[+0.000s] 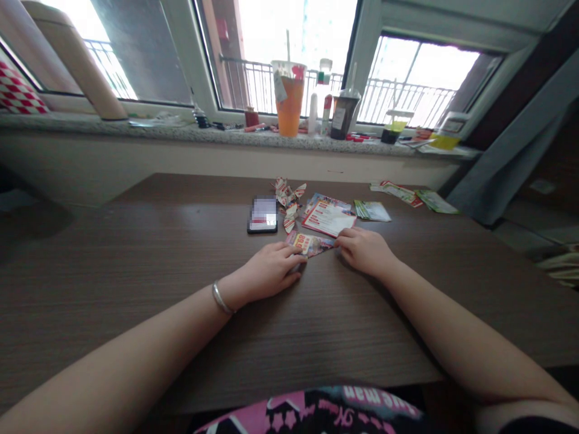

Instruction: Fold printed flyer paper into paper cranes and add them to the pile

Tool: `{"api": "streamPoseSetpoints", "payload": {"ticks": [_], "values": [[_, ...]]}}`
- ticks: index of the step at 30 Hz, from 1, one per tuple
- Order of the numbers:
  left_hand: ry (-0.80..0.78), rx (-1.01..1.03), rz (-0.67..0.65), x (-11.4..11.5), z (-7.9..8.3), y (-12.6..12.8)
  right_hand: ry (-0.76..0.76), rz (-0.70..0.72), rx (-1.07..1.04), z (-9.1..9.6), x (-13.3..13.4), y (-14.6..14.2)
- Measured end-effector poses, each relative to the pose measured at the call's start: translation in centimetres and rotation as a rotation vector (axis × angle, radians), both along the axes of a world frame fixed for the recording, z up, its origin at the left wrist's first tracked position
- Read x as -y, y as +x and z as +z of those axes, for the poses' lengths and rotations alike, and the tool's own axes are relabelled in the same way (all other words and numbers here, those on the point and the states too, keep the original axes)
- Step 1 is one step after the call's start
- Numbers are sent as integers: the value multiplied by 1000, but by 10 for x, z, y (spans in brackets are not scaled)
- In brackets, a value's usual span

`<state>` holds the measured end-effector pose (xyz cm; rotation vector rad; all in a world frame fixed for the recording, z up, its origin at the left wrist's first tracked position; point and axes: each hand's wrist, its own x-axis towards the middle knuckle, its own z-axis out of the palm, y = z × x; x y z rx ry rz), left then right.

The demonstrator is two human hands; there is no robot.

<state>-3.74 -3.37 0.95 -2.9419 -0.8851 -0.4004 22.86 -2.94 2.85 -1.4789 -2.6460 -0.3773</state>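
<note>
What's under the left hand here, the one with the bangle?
The left hand rests over one end of a glossy printed paper lying on the table. The part beneath the fingers is covered, so its edge and anything below it cannot be seen.

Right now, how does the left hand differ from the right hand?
The left hand wears a metal bangle at the wrist, while the right hand has a bare wrist. The left hand lies over one end of the printed paper strip, and the right hand sits at the other end. Both rest palm down on the wood-grain table, fingers pointing towards each other.
</note>
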Motion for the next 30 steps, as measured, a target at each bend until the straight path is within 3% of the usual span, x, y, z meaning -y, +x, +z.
{"api": "streamPoseSetpoints", "payload": {"ticks": [11,16,22,30], "values": [[-11,17,9,9,4,9,-105,193,-173,-13,6,-20],[-23,62,96,7,6,9,-104,187,-217,-13,4,-16],[17,66,239,-7,-5,-3,-103,189,-204,-12,5,-15],[-25,28,228,-7,-3,-4,-88,176,-174,-13,5,-16]]}}
